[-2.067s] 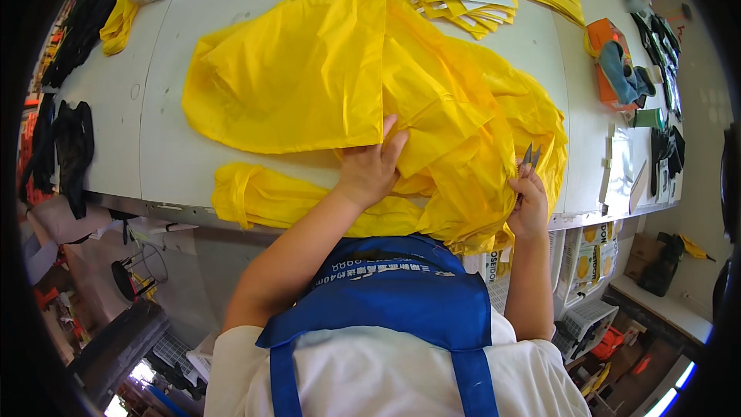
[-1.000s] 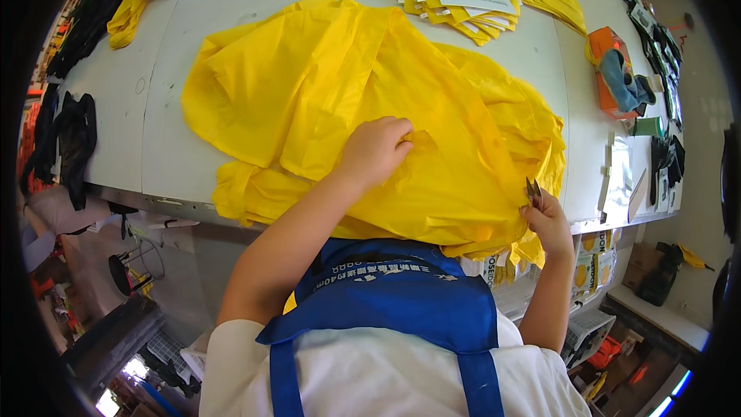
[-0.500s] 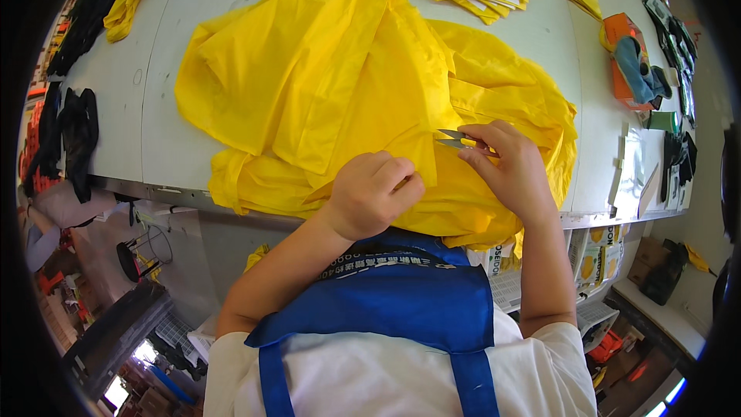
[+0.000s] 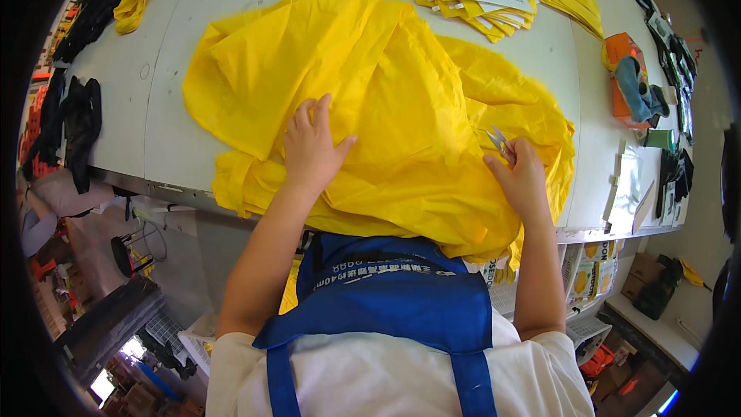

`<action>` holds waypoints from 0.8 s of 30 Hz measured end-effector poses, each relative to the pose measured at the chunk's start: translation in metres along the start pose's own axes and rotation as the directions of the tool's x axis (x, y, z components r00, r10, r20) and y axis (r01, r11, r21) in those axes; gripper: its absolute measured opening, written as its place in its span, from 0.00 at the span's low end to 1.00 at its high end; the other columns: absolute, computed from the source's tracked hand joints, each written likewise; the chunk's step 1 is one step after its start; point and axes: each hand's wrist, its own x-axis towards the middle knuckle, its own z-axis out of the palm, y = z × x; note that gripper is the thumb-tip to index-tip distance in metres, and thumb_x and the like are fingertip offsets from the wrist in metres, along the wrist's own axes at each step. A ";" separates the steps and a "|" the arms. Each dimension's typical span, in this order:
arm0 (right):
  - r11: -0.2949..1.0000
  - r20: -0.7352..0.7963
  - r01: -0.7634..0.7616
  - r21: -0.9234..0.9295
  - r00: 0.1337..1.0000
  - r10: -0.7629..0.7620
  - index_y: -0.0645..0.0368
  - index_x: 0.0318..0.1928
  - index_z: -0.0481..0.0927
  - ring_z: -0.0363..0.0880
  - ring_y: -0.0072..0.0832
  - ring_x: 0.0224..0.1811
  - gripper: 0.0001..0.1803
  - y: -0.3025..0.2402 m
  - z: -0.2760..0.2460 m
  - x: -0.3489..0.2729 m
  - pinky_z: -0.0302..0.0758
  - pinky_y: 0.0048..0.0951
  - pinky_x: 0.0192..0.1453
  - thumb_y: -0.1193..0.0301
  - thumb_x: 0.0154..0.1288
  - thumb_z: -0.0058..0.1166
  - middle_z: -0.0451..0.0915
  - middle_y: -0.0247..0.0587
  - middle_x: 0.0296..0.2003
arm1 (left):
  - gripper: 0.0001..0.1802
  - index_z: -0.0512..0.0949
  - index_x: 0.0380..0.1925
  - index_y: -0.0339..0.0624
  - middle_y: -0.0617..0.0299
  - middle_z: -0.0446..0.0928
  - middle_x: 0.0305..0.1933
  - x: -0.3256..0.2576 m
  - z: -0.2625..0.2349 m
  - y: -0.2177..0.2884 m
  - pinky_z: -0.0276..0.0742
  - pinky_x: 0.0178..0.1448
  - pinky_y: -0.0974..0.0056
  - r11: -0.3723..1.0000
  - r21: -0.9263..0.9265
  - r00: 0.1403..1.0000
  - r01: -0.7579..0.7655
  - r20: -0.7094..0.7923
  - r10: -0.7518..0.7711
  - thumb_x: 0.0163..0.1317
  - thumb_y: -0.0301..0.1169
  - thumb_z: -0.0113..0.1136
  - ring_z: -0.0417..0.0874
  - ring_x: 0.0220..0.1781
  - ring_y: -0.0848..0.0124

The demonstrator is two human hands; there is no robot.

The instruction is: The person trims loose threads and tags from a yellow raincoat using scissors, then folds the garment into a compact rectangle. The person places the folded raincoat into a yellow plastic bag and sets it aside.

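While left hand (image 4: 312, 147) flattens yellow garment (image 4: 386, 100), right hand (image 4: 521, 177) pinches snips (image 4: 496, 140).

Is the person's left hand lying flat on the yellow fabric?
Yes, the left hand lies open, palm down, on the large crumpled yellow fabric.

Smooth, thin yellow cloth garment (image 4: 401, 108); shiny metal snips (image 4: 496, 139); matt table (image 4: 166, 93).

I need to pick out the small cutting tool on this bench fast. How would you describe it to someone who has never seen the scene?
Start at the big yellow garment spread across the pale worktable. Follow its right side to the right hand resting on the cloth. The small metal snips stick out from the top of that fist, the only shiny, pointed thing against the yellow fabric; the left hand lies flat and holds nothing.
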 end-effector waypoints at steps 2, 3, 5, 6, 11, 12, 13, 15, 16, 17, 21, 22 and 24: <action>0.997 0.067 -0.067 0.031 0.996 0.065 0.65 0.31 0.71 0.70 0.35 0.29 0.18 0.013 0.009 -0.002 0.70 0.31 0.37 0.65 0.53 0.65 0.71 0.43 0.26 | 0.18 0.75 0.46 0.40 0.49 0.76 0.45 -0.003 0.034 -0.027 0.71 0.54 0.55 1.000 0.018 0.992 0.019 0.128 -0.021 0.56 0.32 0.61 0.75 0.51 0.51; 0.993 0.153 -0.109 0.035 0.983 0.102 0.65 0.31 0.70 0.69 0.34 0.28 0.18 0.013 0.011 -0.001 0.69 0.30 0.38 0.66 0.53 0.65 0.70 0.42 0.26 | 0.18 0.75 0.47 0.40 0.49 0.76 0.46 0.000 0.042 -0.039 0.71 0.55 0.55 0.999 0.027 0.980 0.026 0.194 -0.031 0.57 0.31 0.60 0.75 0.52 0.50; 0.984 0.262 -0.156 0.080 0.956 0.131 0.64 0.31 0.70 0.68 0.33 0.28 0.16 0.019 0.015 -0.004 0.69 0.29 0.37 0.68 0.53 0.65 0.69 0.42 0.25 | 0.18 0.75 0.49 0.40 0.48 0.76 0.48 0.015 0.029 -0.060 0.71 0.56 0.55 0.976 -0.168 0.936 0.136 0.344 -0.071 0.57 0.29 0.59 0.75 0.53 0.49; 0.979 0.287 -0.158 0.125 0.951 0.117 0.63 0.31 0.71 0.68 0.33 0.27 0.15 0.025 0.017 -0.003 0.69 0.29 0.36 0.70 0.53 0.64 0.70 0.42 0.26 | 0.18 0.75 0.49 0.40 0.48 0.76 0.50 0.024 0.021 -0.076 0.72 0.57 0.55 0.946 -0.257 0.906 0.199 0.417 -0.078 0.57 0.28 0.58 0.75 0.54 0.49; 0.849 0.255 0.157 0.505 0.912 -0.320 0.62 0.37 0.73 0.72 0.32 0.29 0.10 -0.007 -0.004 -0.040 0.71 0.27 0.35 0.79 0.53 0.58 0.74 0.41 0.31 | 0.15 0.75 0.50 0.41 0.55 0.78 0.47 0.064 -0.125 -0.316 0.74 0.54 0.63 0.838 -0.511 0.949 0.191 -0.121 -0.290 0.64 0.21 0.48 0.79 0.48 0.65; 0.778 0.348 0.222 0.588 0.798 -0.491 0.63 0.38 0.73 0.73 0.31 0.30 0.11 -0.015 -0.007 -0.043 0.72 0.27 0.35 0.81 0.54 0.56 0.76 0.41 0.33 | 0.16 0.75 0.50 0.42 0.50 0.77 0.50 0.055 -0.177 -0.376 0.72 0.57 0.58 0.944 0.286 0.957 0.166 -0.276 -0.085 0.63 0.23 0.51 0.77 0.53 0.57; 0.822 0.584 0.102 0.561 0.655 -0.480 0.63 0.40 0.74 0.75 0.31 0.32 0.12 -0.037 -0.014 -0.037 0.73 0.27 0.37 0.82 0.53 0.54 0.79 0.42 0.38 | 0.22 0.72 0.56 0.46 0.47 0.70 0.58 0.024 -0.230 -0.435 0.68 0.61 0.54 0.793 0.574 0.979 0.204 -0.126 -0.161 0.60 0.23 0.52 0.71 0.60 0.51; 0.718 0.388 0.290 0.633 0.684 -0.618 0.62 0.42 0.75 0.75 0.33 0.31 0.10 -0.038 0.004 -0.032 0.72 0.29 0.37 0.78 0.58 0.53 0.79 0.43 0.39 | 0.28 0.66 0.62 0.47 0.49 0.61 0.66 0.014 -0.230 -0.398 0.66 0.64 0.54 0.616 0.550 0.803 0.564 -0.190 -0.565 0.59 0.22 0.52 0.66 0.65 0.52; 0.768 0.324 0.245 0.592 0.800 -0.506 0.62 0.41 0.74 0.75 0.36 0.32 0.08 -0.031 0.012 -0.019 0.73 0.31 0.37 0.75 0.61 0.53 0.79 0.44 0.38 | 0.29 0.65 0.63 0.48 0.50 0.60 0.67 0.008 -0.229 -0.379 0.65 0.64 0.55 0.724 0.458 0.855 0.516 -0.215 -0.473 0.59 0.21 0.51 0.65 0.65 0.53; 0.814 0.244 0.192 0.548 0.894 -0.375 0.63 0.39 0.74 0.75 0.39 0.33 0.07 -0.023 0.019 -0.001 0.73 0.33 0.38 0.72 0.63 0.52 0.78 0.44 0.37 | 0.31 0.63 0.64 0.48 0.51 0.58 0.68 0.004 -0.222 -0.360 0.65 0.64 0.55 0.823 0.355 0.893 0.444 -0.249 -0.375 0.59 0.21 0.51 0.65 0.66 0.53; 0.962 -0.094 0.240 -0.129 0.963 -0.253 0.61 0.37 0.70 0.76 0.48 0.37 0.11 0.014 0.041 0.076 0.72 0.41 0.40 0.67 0.62 0.55 0.77 0.47 0.33 | 0.29 0.65 0.63 0.46 0.60 0.66 0.64 0.009 -0.159 -0.172 0.67 0.60 0.63 0.788 -0.352 0.836 0.506 -0.027 -0.548 0.60 0.18 0.49 0.70 0.58 0.66; 0.961 -0.017 0.221 -0.165 0.974 -0.226 0.61 0.38 0.70 0.76 0.49 0.37 0.12 0.018 0.047 0.081 0.72 0.42 0.39 0.67 0.61 0.56 0.77 0.48 0.33 | 0.28 0.65 0.63 0.47 0.62 0.66 0.64 -0.002 -0.135 -0.154 0.67 0.60 0.64 0.807 -0.407 0.898 0.428 0.090 -0.431 0.61 0.21 0.50 0.70 0.58 0.68; 0.954 0.123 0.165 -0.250 0.983 -0.138 0.60 0.41 0.70 0.76 0.50 0.38 0.14 0.024 0.055 0.089 0.72 0.44 0.39 0.66 0.59 0.57 0.77 0.49 0.32 | 0.29 0.63 0.63 0.44 0.61 0.66 0.64 -0.007 -0.092 -0.094 0.68 0.60 0.64 0.542 -0.736 0.914 0.406 0.326 -0.242 0.60 0.26 0.54 0.71 0.57 0.69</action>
